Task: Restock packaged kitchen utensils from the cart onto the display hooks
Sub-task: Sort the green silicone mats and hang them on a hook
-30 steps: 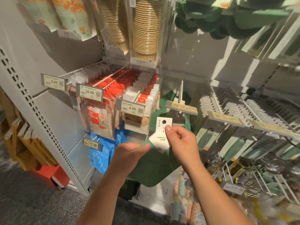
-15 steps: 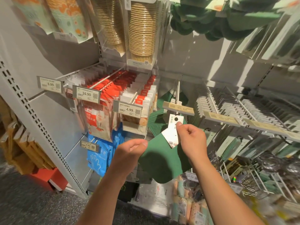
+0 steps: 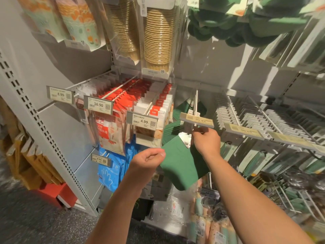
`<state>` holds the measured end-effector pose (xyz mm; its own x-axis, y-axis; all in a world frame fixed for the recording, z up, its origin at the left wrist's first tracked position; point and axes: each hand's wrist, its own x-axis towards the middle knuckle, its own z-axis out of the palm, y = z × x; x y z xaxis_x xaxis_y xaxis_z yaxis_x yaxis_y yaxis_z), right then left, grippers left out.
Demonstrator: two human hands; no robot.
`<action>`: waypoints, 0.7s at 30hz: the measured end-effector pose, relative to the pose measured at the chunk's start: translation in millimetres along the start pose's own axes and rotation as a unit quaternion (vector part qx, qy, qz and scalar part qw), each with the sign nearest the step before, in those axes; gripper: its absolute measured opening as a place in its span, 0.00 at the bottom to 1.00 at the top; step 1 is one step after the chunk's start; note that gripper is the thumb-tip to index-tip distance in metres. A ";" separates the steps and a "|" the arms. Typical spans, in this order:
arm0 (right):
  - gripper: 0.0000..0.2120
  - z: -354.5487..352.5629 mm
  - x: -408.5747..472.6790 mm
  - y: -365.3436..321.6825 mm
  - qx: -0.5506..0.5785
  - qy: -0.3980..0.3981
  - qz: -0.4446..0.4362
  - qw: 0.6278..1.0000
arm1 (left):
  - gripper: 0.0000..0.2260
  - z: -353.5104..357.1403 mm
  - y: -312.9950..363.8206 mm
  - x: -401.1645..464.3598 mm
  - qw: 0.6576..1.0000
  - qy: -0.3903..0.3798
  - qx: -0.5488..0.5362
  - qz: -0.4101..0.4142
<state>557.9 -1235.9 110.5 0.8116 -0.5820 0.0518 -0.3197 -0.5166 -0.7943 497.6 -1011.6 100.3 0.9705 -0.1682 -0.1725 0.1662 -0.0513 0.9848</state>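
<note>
Now, reading left to right: the left hand (image 3: 146, 160) pinches the left corner of the green cloth item (image 3: 181, 166) between thumb and curled fingers, steadying it below the row of hooks. That item has risen over the last second; a second ago its white hang tag (image 3: 186, 140) was held low, clear of the rail, and half a second ago just under the price label (image 3: 197, 119). At present the tag sits directly beneath that label, at the tip of the white display hook (image 3: 194, 125), with most of the card hidden behind the fingers. The right hand (image 3: 206, 143) grips the tag at its top edge and has come up with it to the hook end. Whether the tag's hole is already over the hook tip cannot be told. In my judgement the hanging step is at its point of engagement: the item is not yet seated, and the remaining need is to thread the hole and slide it back toward the green stock (image 3: 182, 107) already hanging behind.
</note>
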 end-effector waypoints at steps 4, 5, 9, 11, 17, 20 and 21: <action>0.13 -4.5 -4.6 3.8 -0.056 -0.003 0.033 0.998 | 0.07 5.4 8.4 6.5 0.998 -0.056 0.025 0.013; 0.15 -3.9 -8.6 9.1 -0.051 -0.009 0.030 0.998 | 0.07 7.6 11.1 9.0 0.996 -0.074 0.038 0.018; 0.21 -14.0 -46.1 40.8 -0.019 0.008 0.020 1.000 | 0.08 27.5 16.6 18.0 0.984 -0.151 0.091 0.032; 0.16 -24.9 -69.2 58.6 0.002 0.031 0.031 0.999 | 0.05 43.1 16.4 19.4 0.972 -0.198 0.121 0.036; 0.08 -70.3 -150.7 126.2 0.055 0.124 0.135 0.981 | 0.03 106.4 -13.8 8.0 0.913 -0.337 0.227 0.041; 0.12 -96.2 -199.3 164.6 0.072 0.170 0.213 0.960 | 0.08 137.0 -37.3 -10.1 0.861 -0.408 0.296 0.067; 0.12 -107.1 -217.9 178.4 0.072 0.183 0.232 0.953 | 0.09 148.8 -44.7 -21.1 0.843 -0.431 0.314 0.075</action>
<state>271.7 -1268.5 22.3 0.3650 -0.9207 -0.1381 -0.5108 -0.0740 -0.8565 443.8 -1152.2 56.8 0.4409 -0.8572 -0.2662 -0.3346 -0.4322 0.8374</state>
